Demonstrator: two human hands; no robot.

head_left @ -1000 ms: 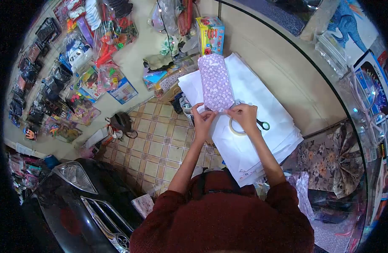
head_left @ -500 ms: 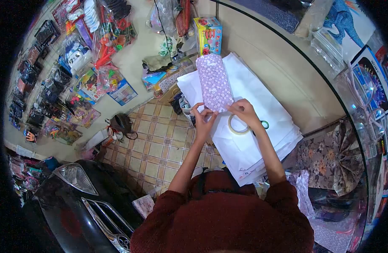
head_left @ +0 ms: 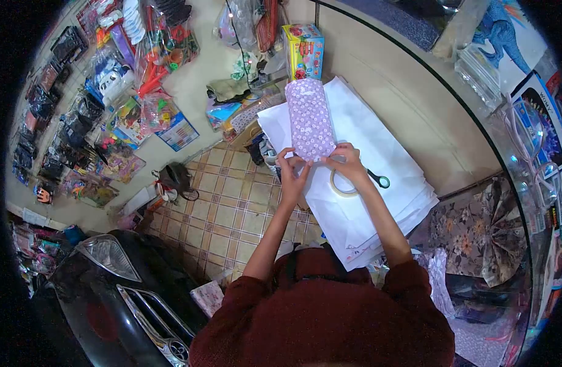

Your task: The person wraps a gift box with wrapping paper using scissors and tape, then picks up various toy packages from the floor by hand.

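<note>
A purple parcel with white flowers point(head_left: 310, 116) lies on a stack of white paper sheets point(head_left: 385, 153). My left hand point(head_left: 291, 173) pinches the near left corner of the parcel between thumb and fingers. At its near right corner, my right hand point(head_left: 348, 162) has its fingers closed on the wrapping. A roll of tape point(head_left: 339, 185) rests on the paper, partly under my right hand. Scissors with green-edged handles point(head_left: 382, 180) lie to the right of my right wrist, their blades partly hidden.
A colourful box point(head_left: 305, 52) stands behind the parcel. Packaged goods point(head_left: 113, 79) hang on the left wall. A black toy car point(head_left: 128, 293) is at lower left. Floral wrapping point(head_left: 476, 226) lies to the right, inside a curved glass edge point(head_left: 446, 73).
My right hand has shifted slightly left and up along the parcel's near end. More of the scissors now shows. My left hand stays at the near left corner.
</note>
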